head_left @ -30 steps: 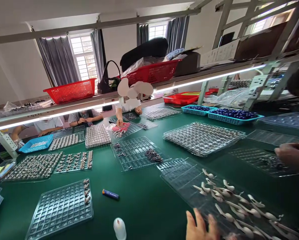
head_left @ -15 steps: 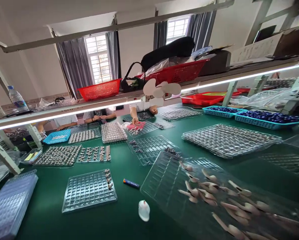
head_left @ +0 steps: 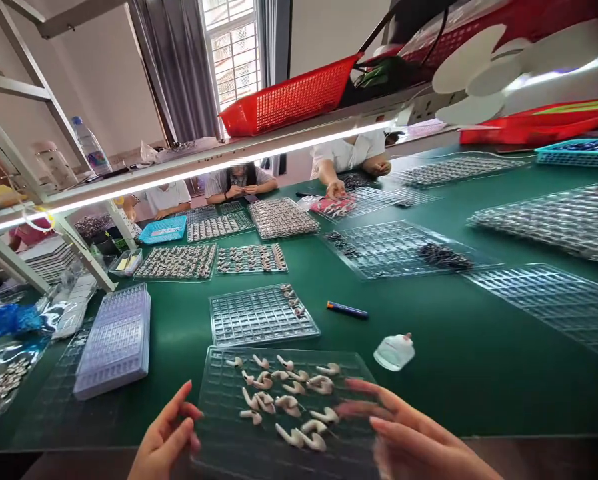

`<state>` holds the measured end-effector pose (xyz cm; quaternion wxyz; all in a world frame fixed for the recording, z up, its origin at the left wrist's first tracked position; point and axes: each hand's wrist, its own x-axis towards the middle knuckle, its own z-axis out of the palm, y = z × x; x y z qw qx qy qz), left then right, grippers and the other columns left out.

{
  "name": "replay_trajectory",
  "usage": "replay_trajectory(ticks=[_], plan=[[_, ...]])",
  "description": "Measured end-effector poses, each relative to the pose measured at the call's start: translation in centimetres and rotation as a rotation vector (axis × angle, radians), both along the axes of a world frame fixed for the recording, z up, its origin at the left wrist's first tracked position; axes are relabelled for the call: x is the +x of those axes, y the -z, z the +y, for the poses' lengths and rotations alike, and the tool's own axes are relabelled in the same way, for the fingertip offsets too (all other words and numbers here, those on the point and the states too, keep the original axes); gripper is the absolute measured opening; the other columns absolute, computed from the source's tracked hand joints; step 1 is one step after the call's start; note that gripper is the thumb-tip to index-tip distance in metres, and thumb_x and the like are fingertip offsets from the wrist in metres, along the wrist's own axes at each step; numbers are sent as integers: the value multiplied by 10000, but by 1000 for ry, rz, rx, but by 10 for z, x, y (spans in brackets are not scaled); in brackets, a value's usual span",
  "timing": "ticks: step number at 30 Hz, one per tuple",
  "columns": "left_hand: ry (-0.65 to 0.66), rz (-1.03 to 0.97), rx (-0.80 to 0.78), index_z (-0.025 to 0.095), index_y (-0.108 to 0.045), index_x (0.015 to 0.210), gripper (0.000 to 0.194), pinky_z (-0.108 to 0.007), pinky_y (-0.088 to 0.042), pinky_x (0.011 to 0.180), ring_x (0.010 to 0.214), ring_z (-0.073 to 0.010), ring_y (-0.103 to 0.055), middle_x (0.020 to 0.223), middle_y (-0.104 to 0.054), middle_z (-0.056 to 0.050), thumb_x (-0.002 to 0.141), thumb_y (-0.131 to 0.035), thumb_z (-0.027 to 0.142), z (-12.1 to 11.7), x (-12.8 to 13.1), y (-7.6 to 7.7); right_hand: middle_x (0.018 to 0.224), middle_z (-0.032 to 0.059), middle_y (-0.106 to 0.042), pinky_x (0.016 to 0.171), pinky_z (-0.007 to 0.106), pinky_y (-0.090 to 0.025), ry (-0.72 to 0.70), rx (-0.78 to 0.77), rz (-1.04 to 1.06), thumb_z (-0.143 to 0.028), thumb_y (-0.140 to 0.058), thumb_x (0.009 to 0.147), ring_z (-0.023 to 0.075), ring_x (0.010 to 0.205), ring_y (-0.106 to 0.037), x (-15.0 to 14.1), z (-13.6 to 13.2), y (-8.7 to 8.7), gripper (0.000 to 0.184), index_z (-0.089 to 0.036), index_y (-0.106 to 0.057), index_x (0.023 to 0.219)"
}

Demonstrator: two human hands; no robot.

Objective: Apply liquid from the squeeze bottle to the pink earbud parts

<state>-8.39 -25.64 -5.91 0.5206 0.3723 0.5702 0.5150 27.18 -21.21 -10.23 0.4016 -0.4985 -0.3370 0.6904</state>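
Observation:
A clear plastic grid tray lies at the near edge of the green table, with several small white curved pieces loose on it. My left hand sits at the tray's left edge, fingers apart, thumb and fingertips against the rim. My right hand hovers over the tray's right side, fingers stretched out and blurred by motion. Just beyond the tray lies another clear grid tray with a few pieces at its far right corner.
A blue marker and a small white bottle lie on the table right of the trays. A stack of pale trays stands at the left. Other people work at filled trays across the table. Red baskets sit on the shelf above.
The tray with the white pieces has come from the right side of the table to right in front of me. My view has swung left and down, and both hands now show at the tray.

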Motion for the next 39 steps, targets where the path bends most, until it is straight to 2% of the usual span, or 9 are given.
replay_trajectory(ticks=[5,9,13,16,19,23,27,30,39], plan=[[186,98,-44,239,-680,1236,667,-294,-470,610,623,-129,-546,900,-611,-44,670,-783,577,16,-20,55,979,55,-642,404,266,-428,-54,84,-251,-576,-627,692,130,475,-598,-18,31,23,687,-256,-432,1268],[285,228,-46,222,-642,1289,675,-296,-491,633,658,-137,-547,950,-596,-47,698,-761,525,32,-19,72,872,7,-571,399,248,-423,-21,105,-453,-511,-614,761,111,477,-570,-15,52,36,639,-214,-418,1292],[356,354,-5,206,-602,1335,666,-294,-495,616,636,-128,-531,930,-577,-32,728,-734,446,47,-14,67,918,19,-595,487,234,-479,-56,155,-756,-388,-583,905,97,581,-561,-15,65,36,419,-191,-489,1263],[379,366,-28,185,-571,1363,708,-292,-497,602,617,-122,-543,904,-572,-24,724,-744,434,56,-10,58,1088,59,-617,709,315,-550,-98,241,-979,-326,-570,947,143,828,-619,-17,72,30,294,-189,-560,1207],[361,310,-75,163,-525,1397,776,-286,-510,594,625,-126,-569,856,-578,-8,719,-756,460,65,-8,50,1193,77,-601,858,406,-535,-143,329,-1143,-321,-592,937,196,1002,-619,-21,79,24,309,-183,-573,1212],[281,327,-134,144,-504,1404,848,-264,-509,544,591,-124,-594,787,-580,18,678,-778,487,74,-6,42,1192,80,-610,836,403,-548,-202,387,-1283,-341,-590,939,193,980,-634,-28,88,22,323,-171,-575,1214],[208,411,-189,123,-485,1407,953,-258,-488,486,539,-135,-605,732,-557,38,600,-802,519,76,-3,34,1177,81,-615,807,393,-559,-221,485,-1366,-348,-588,941,191,962,-641,-29,87,25,339,-163,-567,1225],[192,493,-187,117,-466,1408,914,-265,-494,503,552,-147,-624,717,-542,46,643,-747,531,73,0,30,1165,79,-623,810,391,-559,-208,599,-1380,-351,-579,946,195,980,-640,-22,89,30,328,-167,-574,1218],[224,643,-289,149,-424,1427,817,-250,-439,492,514,-148,-601,651,-574,64,715,-688,450,78,8,15,1267,93,-586,918,457,-518,-83,827,-1294,-332,-593,938,230,1103,-602,-19,144,49,337,-176,-573,1235]])
